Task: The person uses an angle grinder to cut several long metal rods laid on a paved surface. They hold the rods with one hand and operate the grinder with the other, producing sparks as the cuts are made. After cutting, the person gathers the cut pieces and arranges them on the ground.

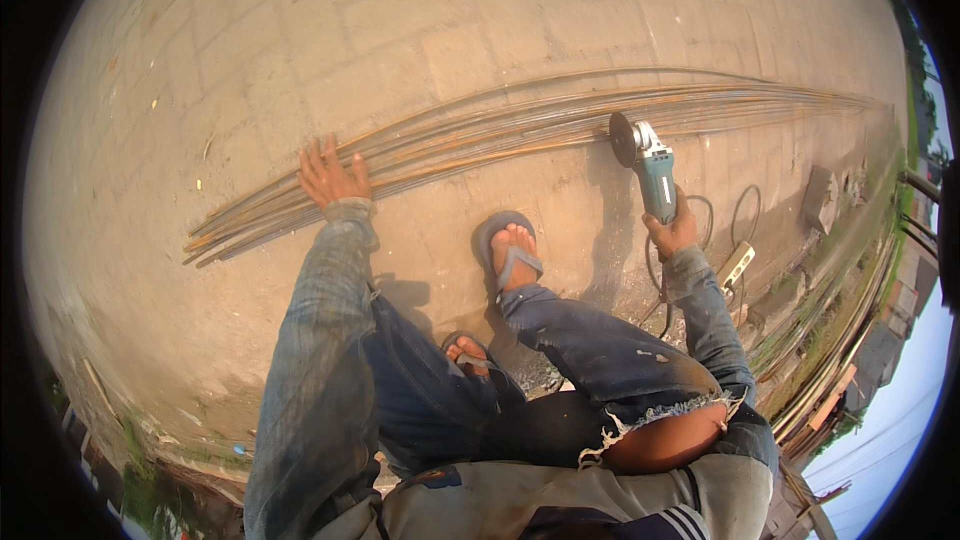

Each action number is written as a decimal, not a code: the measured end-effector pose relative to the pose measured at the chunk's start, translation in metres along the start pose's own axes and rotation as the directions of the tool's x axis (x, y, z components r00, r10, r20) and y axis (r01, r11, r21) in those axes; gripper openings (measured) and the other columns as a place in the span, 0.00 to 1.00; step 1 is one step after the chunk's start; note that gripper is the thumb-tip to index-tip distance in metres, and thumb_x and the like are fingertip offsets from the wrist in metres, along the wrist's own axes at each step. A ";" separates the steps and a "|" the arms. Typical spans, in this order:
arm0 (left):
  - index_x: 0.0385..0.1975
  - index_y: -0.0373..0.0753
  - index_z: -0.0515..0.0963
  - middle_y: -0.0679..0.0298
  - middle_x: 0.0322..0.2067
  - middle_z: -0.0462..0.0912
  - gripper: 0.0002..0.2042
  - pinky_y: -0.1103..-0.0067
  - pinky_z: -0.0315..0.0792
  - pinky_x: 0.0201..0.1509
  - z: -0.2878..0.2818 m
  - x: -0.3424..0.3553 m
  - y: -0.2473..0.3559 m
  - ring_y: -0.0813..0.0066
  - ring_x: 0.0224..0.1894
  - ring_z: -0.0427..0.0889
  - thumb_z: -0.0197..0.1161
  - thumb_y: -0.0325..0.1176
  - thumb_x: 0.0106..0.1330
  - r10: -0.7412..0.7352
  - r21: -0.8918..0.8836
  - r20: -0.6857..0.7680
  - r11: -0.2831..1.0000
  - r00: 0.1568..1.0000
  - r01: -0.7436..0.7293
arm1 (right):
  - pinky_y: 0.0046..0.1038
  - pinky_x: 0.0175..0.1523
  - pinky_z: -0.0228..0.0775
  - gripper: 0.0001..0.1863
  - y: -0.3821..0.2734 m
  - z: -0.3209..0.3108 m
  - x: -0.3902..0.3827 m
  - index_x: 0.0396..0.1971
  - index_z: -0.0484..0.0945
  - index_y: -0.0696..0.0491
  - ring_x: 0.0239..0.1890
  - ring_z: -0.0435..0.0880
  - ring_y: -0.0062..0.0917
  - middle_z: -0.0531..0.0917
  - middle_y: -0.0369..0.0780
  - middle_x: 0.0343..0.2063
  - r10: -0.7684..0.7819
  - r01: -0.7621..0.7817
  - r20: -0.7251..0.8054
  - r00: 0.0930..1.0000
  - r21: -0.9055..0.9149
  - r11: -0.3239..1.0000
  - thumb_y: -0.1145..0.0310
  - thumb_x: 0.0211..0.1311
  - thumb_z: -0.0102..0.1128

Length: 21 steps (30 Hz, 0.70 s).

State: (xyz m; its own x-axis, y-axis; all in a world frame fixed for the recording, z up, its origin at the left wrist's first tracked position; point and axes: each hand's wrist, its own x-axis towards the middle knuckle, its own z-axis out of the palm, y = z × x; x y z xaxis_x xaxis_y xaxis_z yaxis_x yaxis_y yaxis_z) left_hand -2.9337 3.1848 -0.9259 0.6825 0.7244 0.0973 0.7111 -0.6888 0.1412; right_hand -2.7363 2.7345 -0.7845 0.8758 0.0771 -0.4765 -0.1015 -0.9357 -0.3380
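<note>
Starting at the left, we find the cut ends of one bundle of thin, rusty metal rods [530, 120]; the rods overlap too closely for us to count. They lie on the paved ground [380, 40] and run as one long, shallow arc to the far right. Near their left end is our one left hand [334, 178], palm down over the rods with its fingers spread wide, pressing flat and not closed around any of them.

Next come our two feet, each in one thonged sandal: the left sandal [452, 340] farther back, the right sandal [487, 240] nearer the rods. One knee [665, 440] shows through one frayed tear in the trousers.

Further right we have one angle grinder [656, 178], teal with a silver head, carrying one dark disc [623, 140]. The disc stands at the near edge of the bundle; we cannot tell whether it touches. Our one right hand [674, 230] is wrapped around the rear of the grinder's body. Beside that hand loops dark cable [708, 222], then one pale yellow socket strip [738, 265] and, past it, one grey block [820, 200].
</note>
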 end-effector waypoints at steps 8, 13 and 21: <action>0.57 0.45 0.63 0.53 0.60 0.58 0.26 0.54 0.40 0.66 -0.004 -0.001 0.005 0.52 0.65 0.48 0.53 0.44 0.58 0.019 -0.013 -0.002 1.000 1.000 -0.019 | 0.36 0.48 0.69 0.41 0.019 0.001 -0.018 0.57 0.60 0.53 0.44 0.78 0.44 0.78 0.54 0.41 0.003 -0.003 -0.008 1.000 -0.039 0.999 0.62 0.38 0.64; 0.56 0.47 0.65 0.55 0.59 0.60 0.23 0.54 0.44 0.65 0.000 -0.002 -0.001 0.53 0.64 0.51 0.48 0.47 0.61 0.026 0.030 -0.034 0.999 0.999 -0.025 | 0.37 0.48 0.69 0.41 0.017 0.001 -0.020 0.58 0.60 0.53 0.44 0.78 0.45 0.77 0.54 0.41 -0.009 0.008 -0.013 1.000 -0.076 0.997 0.61 0.38 0.64; 0.56 0.46 0.65 0.55 0.59 0.60 0.23 0.55 0.44 0.65 -0.003 0.000 0.003 0.53 0.64 0.51 0.50 0.45 0.60 0.022 0.002 -0.033 1.000 0.999 -0.022 | 0.38 0.49 0.69 0.40 0.017 -0.001 -0.018 0.57 0.60 0.51 0.45 0.77 0.45 0.77 0.53 0.42 -0.010 0.009 -0.016 1.000 -0.069 0.998 0.61 0.40 0.64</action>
State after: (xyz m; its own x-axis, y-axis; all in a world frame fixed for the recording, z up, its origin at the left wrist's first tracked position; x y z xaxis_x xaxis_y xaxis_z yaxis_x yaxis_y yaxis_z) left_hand -2.9319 3.1829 -0.9225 0.6917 0.7098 0.1330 0.6964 -0.7044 0.1371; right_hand -2.7529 2.7171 -0.7807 0.8842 0.0810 -0.4600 -0.0607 -0.9566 -0.2851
